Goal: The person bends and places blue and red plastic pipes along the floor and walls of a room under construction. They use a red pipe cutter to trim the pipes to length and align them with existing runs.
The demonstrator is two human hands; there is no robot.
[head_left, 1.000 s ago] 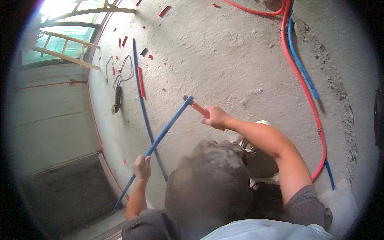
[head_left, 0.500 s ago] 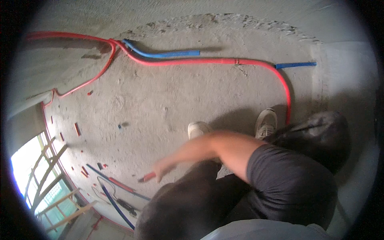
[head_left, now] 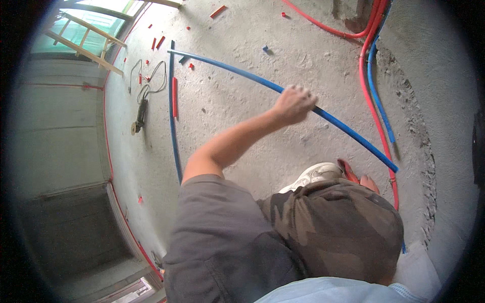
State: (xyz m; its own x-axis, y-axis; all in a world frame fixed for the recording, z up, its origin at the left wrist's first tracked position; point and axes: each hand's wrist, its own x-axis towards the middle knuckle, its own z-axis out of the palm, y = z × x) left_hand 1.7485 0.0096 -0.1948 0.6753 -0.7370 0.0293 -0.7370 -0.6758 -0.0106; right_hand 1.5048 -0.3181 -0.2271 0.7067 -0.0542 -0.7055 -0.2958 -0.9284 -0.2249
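My left hand is closed around a long blue pipe near its middle. The pipe slants over the floor, its near right end crossing above a red pipe by the wall. Beyond my raised knee, my right hand shows only in part, with fingers curled at a red-handled tool. The rest of that tool is hidden by my leg and shoe, so its kind is unclear.
Another blue pipe lies at the left with a red piece beside it. A corded power tool rests farther left. Red offcuts are scattered about. A wooden ladder leans by the window. A short blue pipe runs along the wall.
My view has swung to the left. The blue pipe is now in my left hand. The red-handled tool, earlier out over the floor in my reaching hand, is now down beside my shoe.
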